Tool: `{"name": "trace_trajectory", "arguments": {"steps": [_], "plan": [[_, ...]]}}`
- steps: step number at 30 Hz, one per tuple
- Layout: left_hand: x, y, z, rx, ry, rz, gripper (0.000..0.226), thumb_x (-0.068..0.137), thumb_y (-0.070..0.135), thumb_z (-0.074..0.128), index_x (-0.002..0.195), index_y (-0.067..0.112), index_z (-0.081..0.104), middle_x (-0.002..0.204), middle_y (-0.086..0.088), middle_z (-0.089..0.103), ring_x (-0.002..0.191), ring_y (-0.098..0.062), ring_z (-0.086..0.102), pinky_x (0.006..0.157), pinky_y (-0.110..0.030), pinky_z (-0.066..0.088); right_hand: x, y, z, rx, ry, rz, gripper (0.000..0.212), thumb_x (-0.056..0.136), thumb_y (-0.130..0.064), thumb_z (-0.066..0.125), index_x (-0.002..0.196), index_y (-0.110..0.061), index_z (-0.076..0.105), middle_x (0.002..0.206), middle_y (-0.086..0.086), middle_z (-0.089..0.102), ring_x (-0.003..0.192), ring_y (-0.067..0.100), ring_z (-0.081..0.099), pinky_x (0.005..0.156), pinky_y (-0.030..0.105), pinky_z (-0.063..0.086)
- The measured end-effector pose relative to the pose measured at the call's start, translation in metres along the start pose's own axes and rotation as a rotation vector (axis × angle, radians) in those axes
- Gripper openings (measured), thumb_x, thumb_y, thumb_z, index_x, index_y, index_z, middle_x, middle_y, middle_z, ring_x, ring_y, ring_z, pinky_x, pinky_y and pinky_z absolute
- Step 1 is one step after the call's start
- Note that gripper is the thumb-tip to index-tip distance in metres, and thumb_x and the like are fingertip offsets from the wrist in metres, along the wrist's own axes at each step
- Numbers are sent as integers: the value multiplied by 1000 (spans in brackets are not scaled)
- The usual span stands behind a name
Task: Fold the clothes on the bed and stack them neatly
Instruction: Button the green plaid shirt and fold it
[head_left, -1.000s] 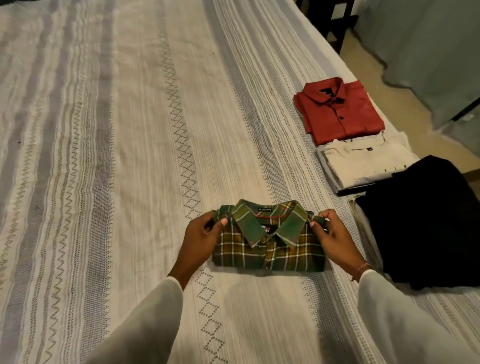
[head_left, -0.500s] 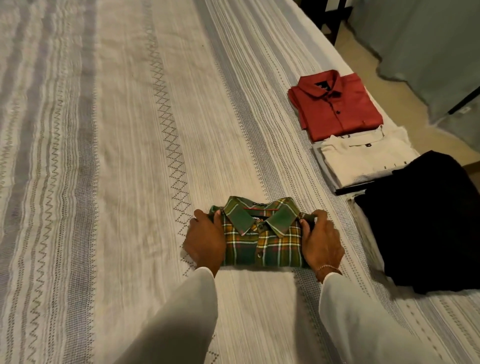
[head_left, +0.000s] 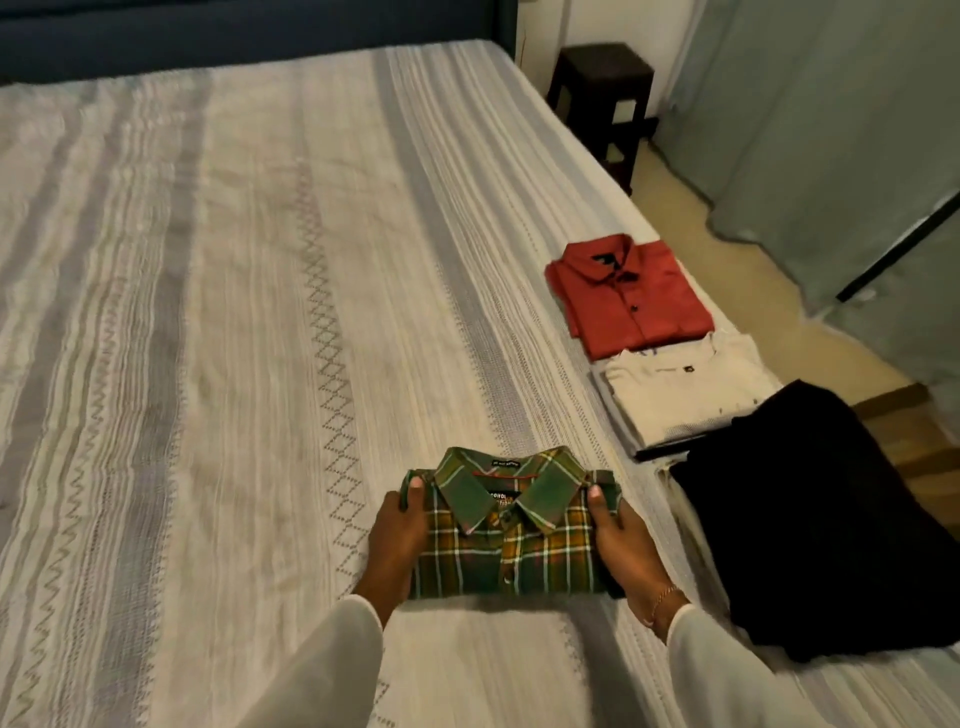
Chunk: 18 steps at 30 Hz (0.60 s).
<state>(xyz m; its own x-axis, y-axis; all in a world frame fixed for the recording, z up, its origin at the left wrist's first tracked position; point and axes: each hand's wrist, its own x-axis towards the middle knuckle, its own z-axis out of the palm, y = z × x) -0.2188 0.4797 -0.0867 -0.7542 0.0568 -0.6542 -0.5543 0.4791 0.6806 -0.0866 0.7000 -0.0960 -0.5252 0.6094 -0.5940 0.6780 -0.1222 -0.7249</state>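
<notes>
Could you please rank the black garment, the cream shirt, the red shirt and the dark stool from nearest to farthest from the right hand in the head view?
From the right hand:
1. Black garment, just to its right.
2. Cream shirt, beyond that, by the bed's right edge.
3. Red shirt, farther up the same edge.
4. Dark stool, on the floor past the bed.

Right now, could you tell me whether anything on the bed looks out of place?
The black garment lies loosely heaped over a pale item, unlike the neatly folded red shirt and cream shirt.
</notes>
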Motion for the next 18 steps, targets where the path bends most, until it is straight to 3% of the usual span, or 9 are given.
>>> {"name": "trace_trajectory", "arguments": {"steps": [3,5,8,11,14,18], "plan": [[-3,31,16,-38,-21,11,69,98,67,34,143,15,38,138,-13,55,115,-31,58,100,-50,49,6,-29,-23,26,60,-123,53,90,-70,44,128,-36,58,126,-4,68,112,20,65,102,47,52],[1,58,30,-82,-36,-45,77,96,70,35,144,11,45,137,-15,59,118,-34,60,104,-51,48,21,-51,-42,21,111,-188,44,96,-60,47,129,-32,59,124,-1,68,110,21,65,99,46,54],[3,103,55,-159,-105,-72,70,98,67,36,135,11,55,128,-13,66,113,-32,63,103,-49,49,51,-83,-74,-4,159,-253,30,102,-48,49,117,-24,58,121,5,68,109,25,64,98,46,53],[7,152,86,-225,-131,-1,68,97,68,34,136,18,57,126,-8,68,112,-30,65,103,-50,50,89,-125,-110,-45,185,-305,28,103,-45,49,116,-23,58,122,5,67,113,31,62,98,46,50],[17,197,121,-260,-157,108,66,98,68,29,143,24,50,136,-5,63,120,-28,61,106,-48,48,130,-161,-145,-131,214,-326,36,105,-43,45,131,-22,58,133,7,63,122,34,57,100,41,44],[52,245,175,-240,-188,152,86,87,82,22,150,26,40,143,-5,57,125,-28,59,109,-51,45,198,-201,-184,-234,247,-388,36,106,-43,40,125,-17,57,129,14,65,113,38,61,94,44,49]]}}
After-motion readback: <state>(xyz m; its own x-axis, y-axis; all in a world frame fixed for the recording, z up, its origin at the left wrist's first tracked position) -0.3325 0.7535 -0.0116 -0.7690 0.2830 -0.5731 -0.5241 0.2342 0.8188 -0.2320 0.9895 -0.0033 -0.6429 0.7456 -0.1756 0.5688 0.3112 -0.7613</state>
